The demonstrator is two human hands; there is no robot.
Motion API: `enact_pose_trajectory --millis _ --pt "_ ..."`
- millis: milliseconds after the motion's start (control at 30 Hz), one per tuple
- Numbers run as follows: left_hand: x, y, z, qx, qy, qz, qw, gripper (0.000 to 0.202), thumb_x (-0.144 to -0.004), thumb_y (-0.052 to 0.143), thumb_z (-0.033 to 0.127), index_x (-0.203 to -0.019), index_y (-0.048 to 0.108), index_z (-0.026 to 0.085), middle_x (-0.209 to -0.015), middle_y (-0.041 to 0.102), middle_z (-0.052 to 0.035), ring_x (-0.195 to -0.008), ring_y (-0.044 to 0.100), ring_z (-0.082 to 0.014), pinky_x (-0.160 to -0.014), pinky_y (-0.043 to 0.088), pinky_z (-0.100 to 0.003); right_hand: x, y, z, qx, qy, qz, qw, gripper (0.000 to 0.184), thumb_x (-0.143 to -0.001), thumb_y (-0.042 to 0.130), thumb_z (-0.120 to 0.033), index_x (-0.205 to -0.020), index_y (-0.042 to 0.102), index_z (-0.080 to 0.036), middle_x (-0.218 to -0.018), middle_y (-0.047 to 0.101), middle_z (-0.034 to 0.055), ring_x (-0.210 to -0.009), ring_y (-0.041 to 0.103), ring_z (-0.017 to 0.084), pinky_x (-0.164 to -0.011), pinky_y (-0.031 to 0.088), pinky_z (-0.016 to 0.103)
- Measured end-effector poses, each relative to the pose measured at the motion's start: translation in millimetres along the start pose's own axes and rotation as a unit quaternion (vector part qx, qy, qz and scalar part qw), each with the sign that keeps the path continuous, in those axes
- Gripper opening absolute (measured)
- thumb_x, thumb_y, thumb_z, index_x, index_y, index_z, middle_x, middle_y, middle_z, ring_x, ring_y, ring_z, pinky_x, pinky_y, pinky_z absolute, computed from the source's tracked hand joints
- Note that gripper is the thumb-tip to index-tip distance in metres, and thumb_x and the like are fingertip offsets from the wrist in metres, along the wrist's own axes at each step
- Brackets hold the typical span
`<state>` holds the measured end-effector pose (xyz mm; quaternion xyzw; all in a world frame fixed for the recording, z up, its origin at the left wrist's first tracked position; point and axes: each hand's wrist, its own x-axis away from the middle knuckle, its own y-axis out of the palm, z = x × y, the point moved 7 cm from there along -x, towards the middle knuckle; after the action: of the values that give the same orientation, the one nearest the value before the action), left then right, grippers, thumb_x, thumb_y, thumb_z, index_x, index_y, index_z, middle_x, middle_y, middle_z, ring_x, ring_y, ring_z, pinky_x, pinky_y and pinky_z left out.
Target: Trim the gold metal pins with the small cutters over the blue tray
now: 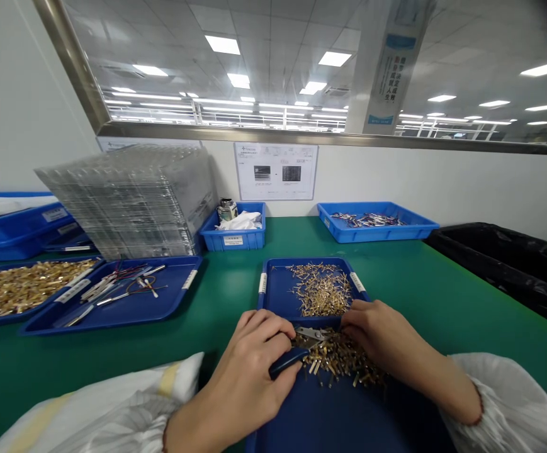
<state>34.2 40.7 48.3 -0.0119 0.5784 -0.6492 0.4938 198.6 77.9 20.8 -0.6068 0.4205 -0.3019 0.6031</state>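
Note:
My left hand (257,362) is closed around a pair of small cutting pliers (288,361) with dark blue handles. The metal jaws point right, over a heap of small brass-coloured metal pieces (332,358). That heap lies at the far end of the near blue tray (330,418). At the heap's right side is my right hand (381,327), its fingers curled together and pointing down. Whatever those fingertips hold is hidden. Just beyond both hands, another blue tray (277,296) bears thin golden pins (323,290).
Left of my hands, one tray (169,296) carries wired parts and another holds golden pieces (32,286). Stacked clear plastic trays (136,201) stand behind. Two blue bins (233,239) (381,233) sit along the wall. A black-lined container (504,264) borders the green table on the right.

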Motion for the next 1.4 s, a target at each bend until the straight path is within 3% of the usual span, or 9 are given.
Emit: enact_pose_trajectory --millis 100,267,367,867,1133,1267,1400 --pt "-0.3 0.6 -0.4 0.002 -0.004 -0.004 1.0 0.006 -0.073 0.059 0.013 -0.07 0.056 0.017 -0.086 0.061 -0.0035 -0.081 0.055 -0.0201 -0.076 0.041 -0.039 -0.4 0.5 -7.1 -0.025 -0.008 0.017 1.0 0.022 -0.082 0.044 -0.004 -0.068 0.056 -0.016 -0.071 0.059 0.0027 -0.06 0.053 0.015 -0.058 0.035 0.027" --pt "-0.6 2.0 1.3 0.015 -0.014 -0.027 0.999 0.006 -0.073 0.061 0.014 -0.07 0.056 0.017 -0.085 0.062 -0.0032 -0.081 0.054 -0.0202 -0.075 0.041 -0.039 2.9 -12.7 -18.0 -0.234 -0.036 0.045 0.97 0.017 -0.083 0.045 -0.005 -0.074 0.052 -0.018 -0.07 0.056 -0.0011 -0.063 0.051 0.011 -0.058 0.037 0.022" --pt "-0.5 1.1 4.7 0.026 -0.007 -0.026 0.999 0.007 -0.072 0.062 0.014 -0.068 0.056 0.017 -0.084 0.062 -0.0033 -0.082 0.054 -0.0203 -0.077 0.041 -0.039 5.0 -18.7 -24.4 -0.288 -0.043 0.054 0.955 0.017 -0.082 0.046 -0.005 -0.074 0.053 -0.018 -0.068 0.056 -0.0019 -0.061 0.049 0.011 -0.056 0.036 0.021" --pt "-0.4 0.3 6.1 0.009 -0.007 -0.033 0.999 0.007 -0.075 0.059 0.016 -0.068 0.058 0.017 -0.082 0.062 -0.0038 -0.075 0.052 -0.0195 -0.071 0.04 -0.037 5.7 -17.0 -28.7 -0.317 -0.046 0.065 0.945 0.016 -0.082 0.047 -0.006 -0.077 0.057 -0.018 -0.073 0.057 -0.0005 -0.066 0.051 0.012 -0.059 0.037 0.022" --pt "0.3 -3.6 9.9 0.015 0.016 -0.003 1.0 0.006 -0.076 0.059 0.015 -0.071 0.059 0.016 -0.083 0.062 -0.0047 -0.078 0.052 -0.0205 -0.073 0.039 -0.039 4.9 -15.5 -28.8 -0.328 -0.004 0.094 0.94 0.018 -0.07 0.048 0.0 -0.067 0.053 -0.017 -0.065 0.053 -0.0013 -0.06 0.048 0.012 -0.055 0.035 0.023" --pt "2.3 -11.0 15.3 0.044 0.035 0.046 0.997 0.004 -0.077 0.059 0.012 -0.076 0.059 0.016 -0.082 0.062 -0.0043 -0.079 0.052 -0.0202 -0.074 0.039 -0.038 6.9 -22.1 -24.7 -0.39 0.005 0.144 0.909 0.015 -0.071 0.048 -0.004 -0.063 0.048 -0.017 -0.063 0.05 -0.0019 -0.06 0.045 0.012 -0.056 0.034 0.024" --pt "2.2 -11.8 11.5 0.088 0.015 0.065 0.994 0.007 -0.075 0.061 0.01 -0.077 0.058 0.016 -0.083 0.06 -0.0043 -0.078 0.053 -0.0185 -0.071 0.041 -0.036 4.3 -12.8 -18.9 -0.513 0.033 0.101 0.852 0.013 -0.077 0.047 -0.014 -0.065 0.046 -0.018 -0.061 0.046 -0.0033 -0.055 0.04 0.01 -0.051 0.033 0.022"
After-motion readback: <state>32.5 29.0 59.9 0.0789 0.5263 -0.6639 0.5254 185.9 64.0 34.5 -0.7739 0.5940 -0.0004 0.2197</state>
